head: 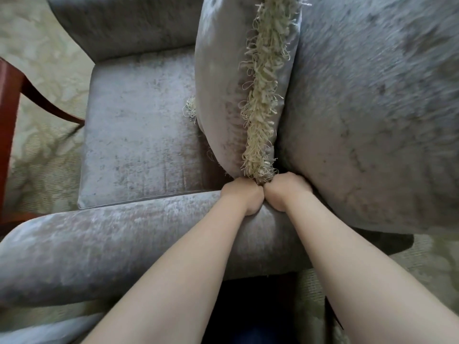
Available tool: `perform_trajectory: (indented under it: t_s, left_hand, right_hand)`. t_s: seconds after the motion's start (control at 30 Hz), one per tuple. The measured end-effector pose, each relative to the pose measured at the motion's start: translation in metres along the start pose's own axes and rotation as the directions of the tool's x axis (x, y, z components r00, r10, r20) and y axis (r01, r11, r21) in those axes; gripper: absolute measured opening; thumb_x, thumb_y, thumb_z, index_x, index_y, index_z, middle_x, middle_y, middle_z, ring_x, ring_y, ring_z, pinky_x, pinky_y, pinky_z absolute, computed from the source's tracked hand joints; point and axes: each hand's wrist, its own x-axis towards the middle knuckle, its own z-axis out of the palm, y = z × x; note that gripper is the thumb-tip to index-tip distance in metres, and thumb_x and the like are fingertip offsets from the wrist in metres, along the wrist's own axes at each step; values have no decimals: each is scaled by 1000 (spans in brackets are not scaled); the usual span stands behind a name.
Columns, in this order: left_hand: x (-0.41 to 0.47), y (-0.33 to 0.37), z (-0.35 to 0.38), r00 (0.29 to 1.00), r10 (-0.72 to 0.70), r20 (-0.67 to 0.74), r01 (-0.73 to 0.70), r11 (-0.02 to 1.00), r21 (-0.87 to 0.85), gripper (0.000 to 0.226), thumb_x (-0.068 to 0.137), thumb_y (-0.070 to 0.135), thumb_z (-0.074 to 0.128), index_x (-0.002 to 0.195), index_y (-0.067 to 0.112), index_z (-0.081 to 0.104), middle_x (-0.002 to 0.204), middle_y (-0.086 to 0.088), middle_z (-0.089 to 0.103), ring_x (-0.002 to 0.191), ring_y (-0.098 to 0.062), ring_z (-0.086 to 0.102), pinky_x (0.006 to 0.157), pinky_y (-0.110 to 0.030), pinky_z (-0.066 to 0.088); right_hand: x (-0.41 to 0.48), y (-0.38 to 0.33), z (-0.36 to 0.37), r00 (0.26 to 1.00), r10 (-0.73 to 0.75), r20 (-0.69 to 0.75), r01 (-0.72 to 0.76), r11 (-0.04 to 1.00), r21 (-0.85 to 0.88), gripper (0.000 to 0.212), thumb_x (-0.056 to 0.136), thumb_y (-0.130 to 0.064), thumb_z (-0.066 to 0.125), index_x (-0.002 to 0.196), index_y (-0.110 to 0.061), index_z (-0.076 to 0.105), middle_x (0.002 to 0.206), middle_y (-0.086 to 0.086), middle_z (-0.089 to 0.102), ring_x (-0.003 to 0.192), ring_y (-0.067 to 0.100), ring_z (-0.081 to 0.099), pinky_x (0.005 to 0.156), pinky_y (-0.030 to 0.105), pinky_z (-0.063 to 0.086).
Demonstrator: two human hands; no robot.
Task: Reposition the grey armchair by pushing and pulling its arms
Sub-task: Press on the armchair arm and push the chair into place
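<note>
so the grey armchair (139, 135) is filling most of the view from above, sitting on a pale patterned carpet (44, 58), and its near arm (111, 244) is running across the bottom. The left hand (239, 198) and right hand (285, 194) are sitting knuckle to knuckle on that arm's inner edge, right where it meets the chair back (372, 108). Both are gripping it with fingers curling over the edge, tips hidden down in the gap. A fringed cushion (223, 83) is standing on edge against the back, its corner touching the hands. A dark red wooden furniture leg (49, 105) is ending just beside the seat's front edge, with open carpet showing past the far arm (124, 26) and behind the back at lower right
</note>
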Motion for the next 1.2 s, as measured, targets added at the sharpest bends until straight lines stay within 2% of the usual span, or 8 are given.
perform_trajectory:
  t_s: [0.27, 0.33, 0.43, 0.5, 0.6, 0.8, 0.97, 1.2]
  left_hand:
    - [-10, -3, 3, 993, -2, -116, 2, 1000, 6, 42, 96, 31, 30, 113, 7, 59, 120, -16, 58, 108, -34, 54, 81, -37, 37]
    - [-15, -13, 1, 994, -5, -107, 0, 999, -48, 47, 96, 40, 28, 117, 10, 57, 123, -15, 55, 109, -34, 53, 85, -39, 36]
    - [-25, -55, -11, 994, -56, -90, 49, 996, -75, 49, 95, 47, 28, 118, 13, 55, 124, -13, 51, 112, -34, 51, 90, -42, 35]
    - [-32, -103, -25, 988, -126, -93, 123, 992, -35, 50, 94, 49, 29, 117, 13, 55, 124, -13, 51, 114, -34, 50, 92, -43, 35]
    - [-47, -194, -49, 961, -266, -73, 265, 964, -21, 51, 94, 50, 32, 118, 12, 55, 126, -15, 52, 118, -33, 49, 94, -41, 36]
    - [-116, -364, -56, 869, -494, -34, 496, 868, 39, 52, 93, 52, 32, 119, 15, 58, 128, -12, 54, 119, -31, 49, 95, -40, 38]
    - [-139, -397, -32, 881, -466, -87, 467, 884, -9, 41, 92, 42, 27, 103, 21, 61, 121, -4, 59, 113, -25, 52, 89, -39, 36]
    - [-127, -402, -35, 936, -349, -46, 348, 937, -29, 43, 96, 33, 26, 112, 13, 61, 124, -11, 58, 114, -31, 53, 90, -38, 39]
  right_hand:
    - [-9, 0, -4, 991, -122, -59, 115, 988, -101, 39, 95, -26, 34, 114, -10, 63, 119, 18, 61, 106, 33, 58, 81, 34, 45]
    - [-7, -9, -13, 999, -8, 41, 13, 995, -102, 39, 95, -30, 34, 121, -15, 60, 126, 13, 58, 113, 30, 56, 87, 33, 44]
    - [-2, -55, -36, 923, 282, 260, -131, 868, -479, 45, 93, -30, 39, 135, -16, 47, 138, 6, 49, 124, 31, 48, 96, 44, 42]
    - [1, -105, -48, 870, 339, 357, -23, 753, -658, 45, 92, -30, 44, 136, -18, 47, 136, 3, 49, 113, 32, 54, 83, 48, 49]
    - [5, -190, -42, 896, 37, 442, 229, 814, -533, 39, 88, -23, 43, 125, -20, 56, 128, 0, 54, 110, 29, 55, 77, 42, 46]
    - [-17, -358, 30, 871, -456, 183, 465, 885, -5, 33, 89, -23, 44, 116, -11, 59, 122, 12, 58, 111, 30, 56, 84, 35, 43]
    - [-34, -392, 98, 924, -383, 21, 383, 923, -26, 48, 93, -41, 27, 113, -14, 61, 121, 12, 59, 111, 30, 55, 88, 39, 36]
    - [-15, -393, 96, 937, -329, 118, 336, 941, -42, 58, 91, -48, 21, 104, -14, 67, 112, 14, 65, 106, 31, 58, 83, 37, 39]
